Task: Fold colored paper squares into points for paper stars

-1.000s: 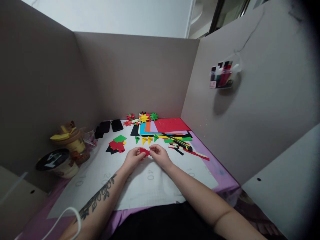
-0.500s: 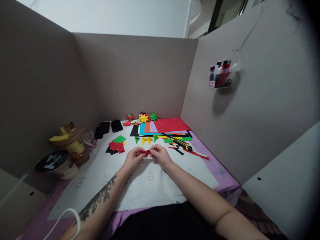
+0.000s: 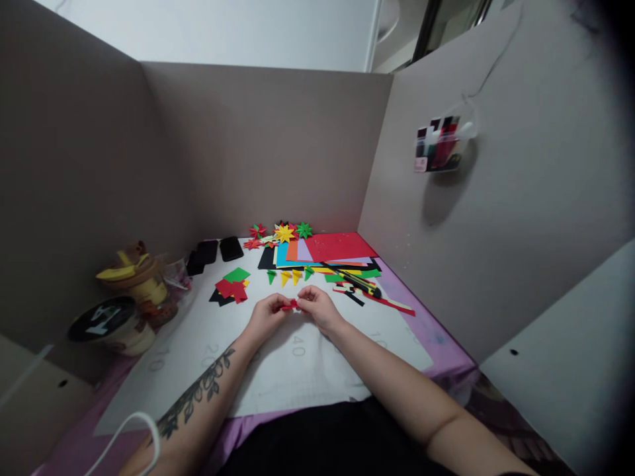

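Note:
A small piece of red paper (image 3: 292, 304) is pinched between my two hands, just above the white mat. My left hand (image 3: 268, 313) grips its left side, fingers closed. On the other side, my right hand (image 3: 318, 308) holds it between thumb and fingers. Its exact folds are too small to make out. Beyond the hands stand several small folded paper pieces, green (image 3: 271, 276) and yellow (image 3: 286, 278) among them. Left of them lies a loose pile of cut paper squares, with red (image 3: 233, 289) and green (image 3: 237, 274) on top.
Folded paper stars (image 3: 284, 233) sit at the back, beside stacked coloured sheets (image 3: 340, 248). A utility knife (image 3: 360, 284) lies at right among paper strips (image 3: 397, 307). Pots (image 3: 131, 281) and a black-lidded tub (image 3: 112, 324) stand left. A clear cup (image 3: 444, 142) hangs on the right wall.
The red paper has turned in my fingers and now shows a narrower shape. My left fingers have closed further over it. Everything on the table stays put.

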`<state>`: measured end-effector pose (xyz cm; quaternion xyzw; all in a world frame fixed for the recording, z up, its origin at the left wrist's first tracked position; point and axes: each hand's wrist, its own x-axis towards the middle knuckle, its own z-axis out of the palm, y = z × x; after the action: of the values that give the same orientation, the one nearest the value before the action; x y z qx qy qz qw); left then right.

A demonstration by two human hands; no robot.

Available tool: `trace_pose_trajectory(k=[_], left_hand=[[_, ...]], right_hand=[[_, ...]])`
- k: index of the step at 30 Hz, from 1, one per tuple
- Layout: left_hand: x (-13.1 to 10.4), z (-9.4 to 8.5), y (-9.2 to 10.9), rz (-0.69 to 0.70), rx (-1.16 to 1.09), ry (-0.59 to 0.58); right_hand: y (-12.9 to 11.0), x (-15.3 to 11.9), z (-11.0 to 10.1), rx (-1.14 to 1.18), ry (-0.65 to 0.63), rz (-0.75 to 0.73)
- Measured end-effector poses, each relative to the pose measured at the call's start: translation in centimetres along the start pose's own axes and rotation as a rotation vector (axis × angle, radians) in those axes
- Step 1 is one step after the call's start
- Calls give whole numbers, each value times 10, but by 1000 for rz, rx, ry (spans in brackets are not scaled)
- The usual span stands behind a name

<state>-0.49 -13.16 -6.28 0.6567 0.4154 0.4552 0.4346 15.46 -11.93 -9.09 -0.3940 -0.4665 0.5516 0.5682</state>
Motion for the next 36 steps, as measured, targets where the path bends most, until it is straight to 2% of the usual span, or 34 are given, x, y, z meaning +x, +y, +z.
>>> trace_pose_trajectory(k=[8, 12, 21, 24, 28, 32, 36], left_hand=[[3, 1, -5, -51, 15, 144], [4, 2, -2, -59, 10, 174], [2, 2, 2, -92, -25, 210], [3, 2, 0, -120, -45, 212], [3, 3, -3, -127, -87, 179], [3, 2, -4, -97, -111, 133], [3, 0, -3, -47, -111, 88]], right_hand=[[-6, -7, 4, -164, -16, -152], [-6, -11, 6, -280, 10, -240], [-12, -16, 8, -423, 27, -330], [-12, -16, 7, -384, 32, -325], [-6, -11, 6, -217, 21, -231], [-1, -5, 5, -135, 6, -161], [-1, -1, 3, -93, 11, -164]])
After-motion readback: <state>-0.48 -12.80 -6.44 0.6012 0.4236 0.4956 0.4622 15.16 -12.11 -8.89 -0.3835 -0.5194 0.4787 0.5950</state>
